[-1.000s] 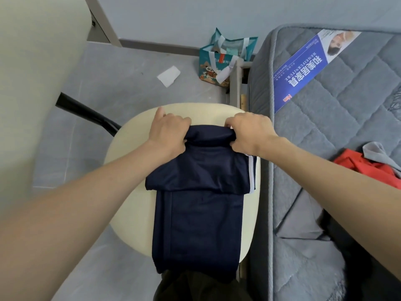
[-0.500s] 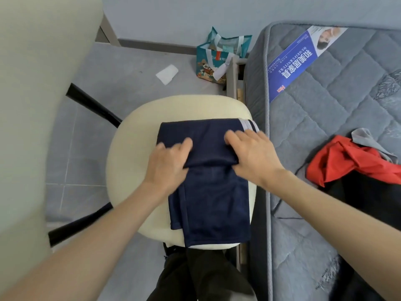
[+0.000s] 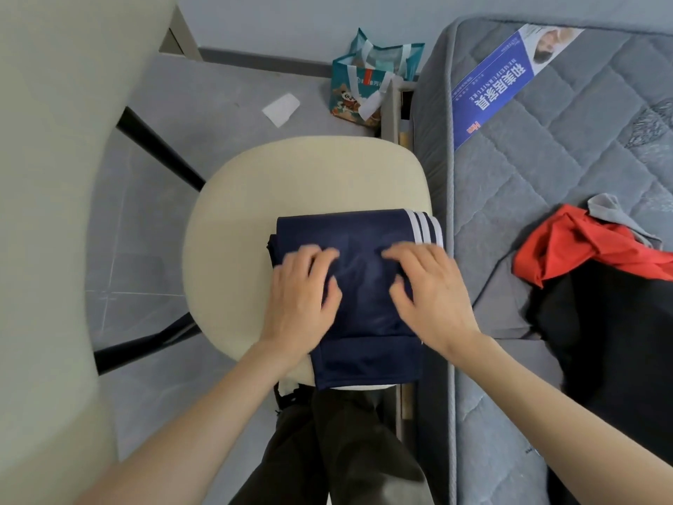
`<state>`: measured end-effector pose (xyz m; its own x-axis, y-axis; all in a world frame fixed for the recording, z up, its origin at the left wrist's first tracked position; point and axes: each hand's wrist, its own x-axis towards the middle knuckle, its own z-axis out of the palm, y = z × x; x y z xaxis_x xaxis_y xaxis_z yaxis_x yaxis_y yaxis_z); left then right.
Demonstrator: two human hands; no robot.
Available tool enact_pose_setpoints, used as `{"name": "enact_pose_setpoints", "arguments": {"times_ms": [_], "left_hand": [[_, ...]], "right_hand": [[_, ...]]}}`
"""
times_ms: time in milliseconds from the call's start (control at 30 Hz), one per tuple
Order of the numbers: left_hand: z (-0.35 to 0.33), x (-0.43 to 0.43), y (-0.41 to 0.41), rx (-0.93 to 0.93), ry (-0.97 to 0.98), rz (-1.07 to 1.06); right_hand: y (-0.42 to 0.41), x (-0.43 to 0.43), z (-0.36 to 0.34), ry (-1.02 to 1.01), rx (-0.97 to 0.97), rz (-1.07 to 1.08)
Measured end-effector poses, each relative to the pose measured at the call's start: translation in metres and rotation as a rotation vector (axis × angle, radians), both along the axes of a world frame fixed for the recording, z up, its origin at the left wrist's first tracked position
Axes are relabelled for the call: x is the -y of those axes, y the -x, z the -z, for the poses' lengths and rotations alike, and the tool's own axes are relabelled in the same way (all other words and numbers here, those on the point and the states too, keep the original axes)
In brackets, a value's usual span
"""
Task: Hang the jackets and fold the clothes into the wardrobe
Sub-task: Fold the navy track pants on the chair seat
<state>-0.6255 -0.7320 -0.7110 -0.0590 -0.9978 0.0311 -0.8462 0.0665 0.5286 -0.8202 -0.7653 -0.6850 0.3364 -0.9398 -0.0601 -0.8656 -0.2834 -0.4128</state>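
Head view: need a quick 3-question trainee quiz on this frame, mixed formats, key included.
1. True or false: the left hand and the right hand both rest on the navy trousers.
2. The trousers lie on: A) a desk B) the chair seat C) a shelf.
3. Fill in: the red garment lies on the ___.
Key: 1 true; 2 B; 3 mattress.

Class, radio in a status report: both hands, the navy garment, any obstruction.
Left hand, right hand flat on navy garment. Garment folded on cream chair seat. Nothing in the way.
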Motion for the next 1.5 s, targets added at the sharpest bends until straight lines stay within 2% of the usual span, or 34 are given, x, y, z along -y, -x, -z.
{"name": "enact_pose_setpoints", "arguments": {"times_ms": [67, 133, 233, 300, 367, 433, 533, 600, 700, 867, 1000, 1133, 1333, 1500], "left_hand": [[0.006, 0.021, 0.005, 0.056, -0.053, -0.087], [0.020, 0.036, 0.011, 0.111, -0.230, -0.116], [0.050, 0.030, 0.016, 0.086, -0.451, -0.157], [0.061, 0.011, 0.018, 0.116, -0.458, -0.125], [0.065, -0.004, 0.019, 0.102, -0.432, -0.103], [0.062, -0.010, 0.020, -0.002, -0.401, -0.149], [0.049, -0.008, 0.017, -0.279, -0.350, -0.457], [0.044, -0.008, 0.016, -0.379, -0.322, -0.666], [0.039, -0.010, 0.021, -0.505, -0.447, -0.813], [0.046, -0.015, 0.022, -0.610, -0.496, -0.861], [0.052, -0.010, 0.016, -0.653, -0.526, -0.882], [0.056, -0.012, 0.014, -0.674, -0.490, -0.849], [0.033, -0.021, 0.010, -0.665, -0.342, -0.751], [-0.022, -0.023, -0.002, -0.635, -0.198, -0.609]], "right_hand": [[-0.012, 0.012, 0.009, 0.025, -0.060, 0.076], [-0.020, 0.020, 0.024, -0.078, -0.175, 0.110], [-0.020, 0.011, 0.056, -0.224, -0.312, 0.124], [-0.016, -0.002, 0.068, -0.229, -0.313, 0.129], [-0.012, -0.012, 0.071, -0.188, -0.277, 0.137], [-0.006, -0.018, 0.069, -0.181, -0.157, 0.245], [0.002, -0.024, 0.063, -0.285, 0.134, 0.583], [0.004, -0.025, 0.061, -0.335, 0.164, 0.673], [0.003, -0.018, 0.061, -0.431, 0.172, 0.716], [0.006, -0.011, 0.062, -0.500, 0.181, 0.749], [0.002, -0.018, 0.063, -0.450, 0.217, 0.799], [0.000, -0.014, 0.059, -0.487, 0.343, 0.799], [-0.009, -0.020, 0.032, -0.395, 0.507, 0.726], [-0.015, -0.031, -0.021, -0.244, 0.610, 0.664]]}}
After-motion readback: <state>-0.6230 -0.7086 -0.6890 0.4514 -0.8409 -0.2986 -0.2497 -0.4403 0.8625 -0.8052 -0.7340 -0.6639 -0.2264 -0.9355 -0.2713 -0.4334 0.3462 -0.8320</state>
